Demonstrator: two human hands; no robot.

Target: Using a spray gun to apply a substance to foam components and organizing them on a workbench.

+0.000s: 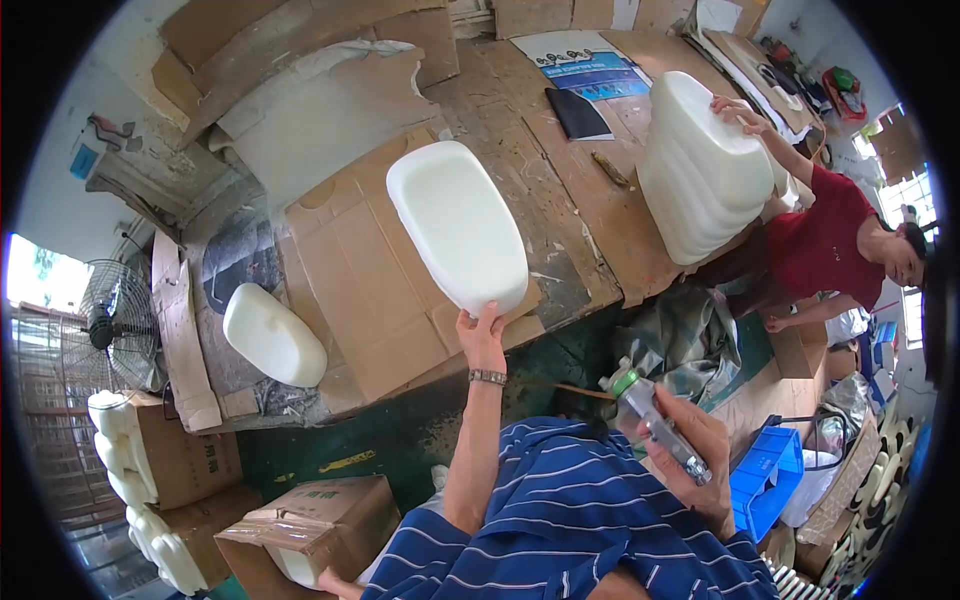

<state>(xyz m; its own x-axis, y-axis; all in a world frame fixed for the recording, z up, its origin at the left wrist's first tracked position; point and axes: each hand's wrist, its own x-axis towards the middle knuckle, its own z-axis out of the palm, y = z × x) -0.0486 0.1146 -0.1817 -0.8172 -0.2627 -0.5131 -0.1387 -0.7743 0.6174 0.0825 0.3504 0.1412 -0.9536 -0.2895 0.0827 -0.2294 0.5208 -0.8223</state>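
A long white dish-shaped piece [455, 215] with rounded ends and a raised rim lies on flattened cardboard on the table. My left hand [484, 338], with a bracelet or watch on its wrist, grips that piece by its near end. In front of my body, my right hand [690, 450] is wrapped round a spray gun [672, 430] with a clear cup, a green ring and a grey metal body. The spray gun is apart from the white piece. Farther left, a similar white piece [275, 335] sits near the table's front edge.
Across the table at right, a person in a red shirt [820, 235] rests a hand on a stack of white pieces [700, 165]. A black folder [578, 115] lies behind. Cartons [330, 520] and a fan [115, 320] stand at left, a blue crate [765, 480] at right.
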